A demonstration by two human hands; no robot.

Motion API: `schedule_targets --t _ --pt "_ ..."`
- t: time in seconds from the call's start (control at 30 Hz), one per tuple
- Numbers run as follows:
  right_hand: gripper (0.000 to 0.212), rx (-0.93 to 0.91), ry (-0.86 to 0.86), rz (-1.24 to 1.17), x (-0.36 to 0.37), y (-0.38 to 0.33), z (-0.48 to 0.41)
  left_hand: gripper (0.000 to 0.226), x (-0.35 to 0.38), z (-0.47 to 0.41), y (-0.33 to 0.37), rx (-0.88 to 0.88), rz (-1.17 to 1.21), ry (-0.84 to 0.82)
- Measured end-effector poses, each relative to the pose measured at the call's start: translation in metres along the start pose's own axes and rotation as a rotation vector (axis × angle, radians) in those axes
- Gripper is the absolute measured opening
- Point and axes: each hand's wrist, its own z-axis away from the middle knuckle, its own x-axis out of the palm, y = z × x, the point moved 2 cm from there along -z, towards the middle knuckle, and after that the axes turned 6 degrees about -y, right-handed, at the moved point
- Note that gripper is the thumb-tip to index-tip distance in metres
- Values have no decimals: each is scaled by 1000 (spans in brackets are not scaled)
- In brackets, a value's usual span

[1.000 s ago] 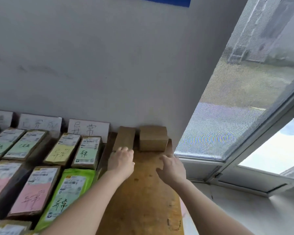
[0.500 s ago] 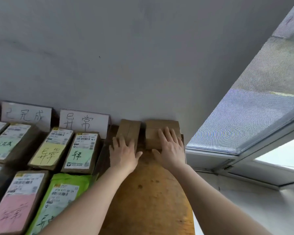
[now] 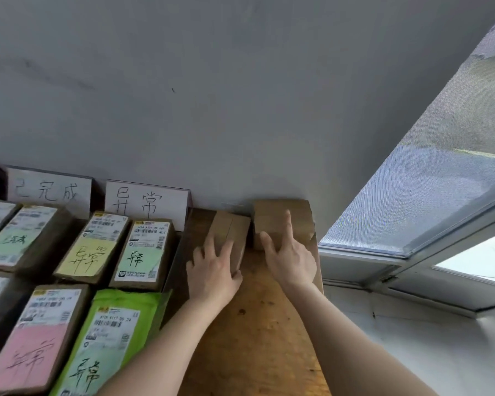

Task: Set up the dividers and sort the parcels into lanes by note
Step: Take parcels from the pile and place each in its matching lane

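Two plain brown cardboard boxes stand against the wall at the far end of the wooden table. My left hand lies flat on the narrow left box, thumb against its near side. My right hand rests on the wider right box, index finger stretched over its top. Left of them, white label cards lean on the wall above lanes of parcels with coloured notes: a yellow-note parcel, a green-note parcel, a pink-note parcel and a green bag.
A dark divider strip separates the parcel lane from the boxes. Another label card stands further left with more parcels below it. A window with mesh screen lies to the right, past the table's right edge.
The view has moved closer. My right hand has slid back on the right box, only the index finger still reaching across its top. My left hand stays on the narrow box.
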Motion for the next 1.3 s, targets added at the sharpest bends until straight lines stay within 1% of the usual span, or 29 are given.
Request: schedule_targets --t 0.1,0.13,0.2,0.27,0.33,0.37,0.4,0.47,0.53,0.57,0.63,0.67,0.73,0.77,0.83,0.9,1.0,1.1,1.17,1.2,1.23,1.3 --pt "72 -17 -63 88 0 -6 -9 73 -3 2 -2 9 6 -7" --pt "72 -24 -57 127 0 -6 -9 73 -3 2 -2 7 9 -13" --pt "68 -61 27 204 1 -1 -4 72 -4 3 -2 -1 16 -24" --pt "60 -94 158 237 2 5 2 71 -4 3 -2 -4 16 -25" --pt "45 -126 277 195 -3 5 -6 70 -4 4 -2 -4 10 -19" --pt "38 -141 307 181 -7 2 -13 69 -3 4 -2 -4 5 -18" --pt "33 -158 287 178 -12 -1 -19 69 -4 4 -1 -5 0 -18" --pt "27 -172 188 170 -19 -10 -30 70 -5 3 -1 -8 -9 -22" --pt "27 -128 103 105 -23 -14 -35 70 -5 3 -1 -7 -10 -26" --pt "35 -112 84 90 -24 -15 -36 71 -5 3 -2 -4 -13 -27" --pt "62 -108 29 164 -25 -19 -39 71 -4 2 -2 -1 -20 -28" --pt "69 -107 -11 208 -25 -20 -40 71 -4 2 -2 -1 -21 -25" --pt "67 -97 -84 248 -23 -22 -38 71 -3 2 -2 -2 -11 -19" --pt "63 -95 -99 259 -21 -21 -36 71 -3 2 -2 -3 -7 -18" --pt "61 -86 -67 283 -19 -20 -30 72 -3 2 -2 -5 -3 -21" --pt "67 -99 -32 319 -19 -21 -28 71 -3 3 -1 -5 -4 -27" --pt "81 -176 -109 330 -18 -27 -34 71 -3 7 0 2 -12 -35" --pt "83 -194 -147 259 -19 -31 -35 71 -3 9 -1 5 -18 -32" --pt "85 -197 -146 309 -19 -31 -30 71 -4 9 -2 5 -12 -36" --pt "82 -199 -153 357 -18 -29 -27 71 -4 9 -3 2 -3 -42" --pt "73 -210 -151 393 -15 -27 -22 72 -4 9 -3 0 9 -46" --pt "50 -243 -87 375 -6 -19 -11 74 -4 11 -3 5 22 -40"
